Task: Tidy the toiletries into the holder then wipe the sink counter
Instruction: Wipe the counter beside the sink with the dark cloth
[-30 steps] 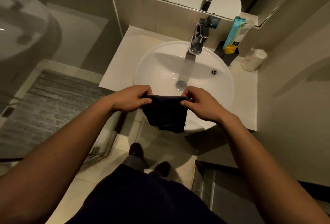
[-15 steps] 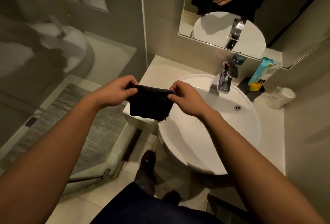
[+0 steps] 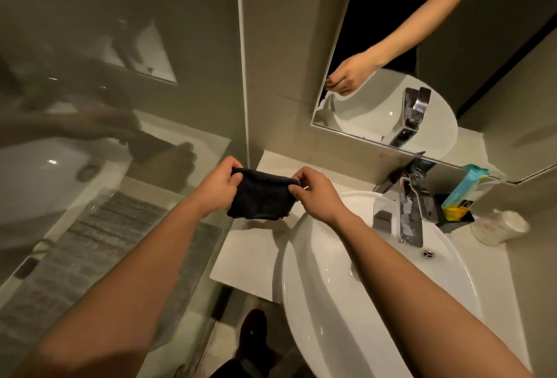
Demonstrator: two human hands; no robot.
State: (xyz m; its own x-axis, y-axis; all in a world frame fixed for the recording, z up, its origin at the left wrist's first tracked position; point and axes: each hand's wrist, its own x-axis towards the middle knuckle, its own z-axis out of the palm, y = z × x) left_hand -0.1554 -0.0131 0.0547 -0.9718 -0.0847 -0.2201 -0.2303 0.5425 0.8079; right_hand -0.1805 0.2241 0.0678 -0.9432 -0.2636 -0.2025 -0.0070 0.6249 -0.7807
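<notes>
A small dark cloth [image 3: 260,197] hangs between my hands, stretched by its top edge. My left hand [image 3: 218,186] pinches its left corner and my right hand [image 3: 315,192] pinches its right corner. The cloth is held above the white counter [image 3: 250,260] to the left of the round white sink basin [image 3: 376,287], without touching it. At the back right a black holder [image 3: 458,219] contains a teal and yellow tube [image 3: 465,186].
A chrome tap [image 3: 411,212] stands behind the basin. A white bottle [image 3: 497,227] lies on its side on the counter by the right wall. A mirror [image 3: 422,61] hangs above. A glass shower panel [image 3: 120,106] closes off the left.
Both hands have carried the cloth from in front of the basin up and leftward to above the left counter. The view has tilted up, and the mirror shows more.
</notes>
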